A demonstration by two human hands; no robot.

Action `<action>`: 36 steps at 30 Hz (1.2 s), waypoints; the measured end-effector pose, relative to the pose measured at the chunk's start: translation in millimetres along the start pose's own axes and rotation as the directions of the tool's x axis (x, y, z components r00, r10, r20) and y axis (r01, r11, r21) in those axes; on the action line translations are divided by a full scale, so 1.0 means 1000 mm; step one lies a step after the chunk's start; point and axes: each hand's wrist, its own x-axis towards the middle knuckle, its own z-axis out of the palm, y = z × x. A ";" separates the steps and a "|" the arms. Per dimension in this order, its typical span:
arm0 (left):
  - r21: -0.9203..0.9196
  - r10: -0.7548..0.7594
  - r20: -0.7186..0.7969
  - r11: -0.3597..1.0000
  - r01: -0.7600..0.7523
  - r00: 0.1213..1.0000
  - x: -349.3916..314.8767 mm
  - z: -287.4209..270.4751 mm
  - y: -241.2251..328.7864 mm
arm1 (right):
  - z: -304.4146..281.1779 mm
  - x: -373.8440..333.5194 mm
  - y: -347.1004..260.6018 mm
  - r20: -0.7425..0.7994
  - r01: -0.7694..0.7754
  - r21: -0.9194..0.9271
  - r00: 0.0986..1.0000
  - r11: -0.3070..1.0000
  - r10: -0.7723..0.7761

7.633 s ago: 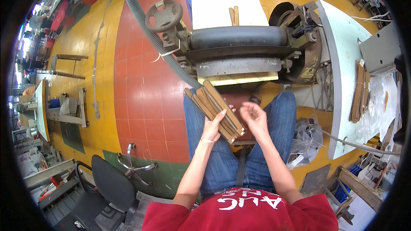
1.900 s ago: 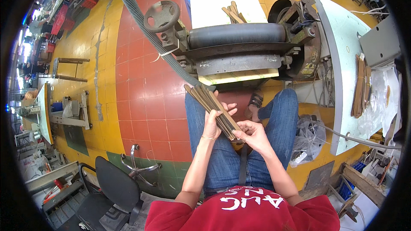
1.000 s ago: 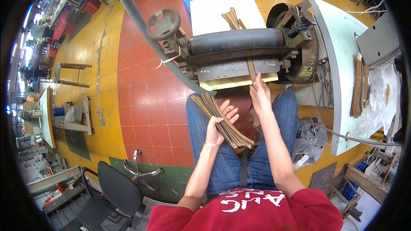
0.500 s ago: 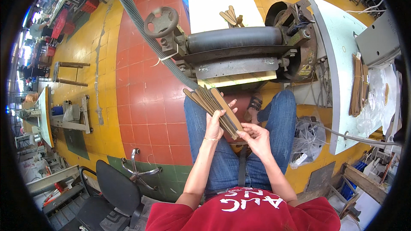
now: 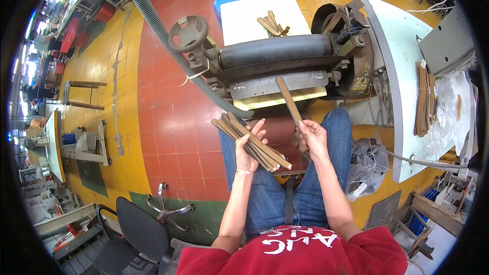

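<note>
My left hand [image 5: 246, 156] is closed around a fanned bundle of flat brown strips [image 5: 262, 152] with rounded ends, held above my left thigh. They look like leather straps, though I cannot be sure of the material. Between the thumb and fingers of my right hand [image 5: 314, 136] is one single brown strip [image 5: 289, 100]. It points away from me, its rounded far end over the grey metal plate [image 5: 254, 86] at the front of a roller machine; whether it touches the plate I cannot tell. Behind the black roller [image 5: 275, 51], several similar strips [image 5: 273, 24] lie on a white board [image 5: 239, 15].
A handwheel [image 5: 188, 34] and a grey ribbed hose [image 5: 153, 20] stand at the machine's left. On the right, a pale table [image 5: 395, 71] carries bundled brown strips [image 5: 423, 102] and clear plastic. A black chair [image 5: 140, 229] is at lower left, a plastic bag [image 5: 368, 165] beside my right leg.
My right hand has drawn one strip away from the bundle and swung it forward to the metal plate. The bundle in my left hand has shifted slightly left and fanned out.
</note>
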 end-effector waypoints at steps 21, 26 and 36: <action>0.236 -0.006 -0.132 0.971 0.037 0.991 0.003 0.019 -0.009 | -0.002 -0.067 -0.003 0.218 0.189 -0.301 0.968 0.935 -0.126; 0.281 0.021 -0.128 0.960 0.016 0.992 0.001 0.019 -0.005 | 0.001 -0.022 -0.003 0.084 0.016 -0.016 0.996 1.000 -0.015; 0.324 -0.075 -0.165 0.938 0.126 0.983 -0.012 0.009 -0.009 | 0.050 0.027 -0.020 0.058 0.112 -0.032 0.992 0.993 -0.110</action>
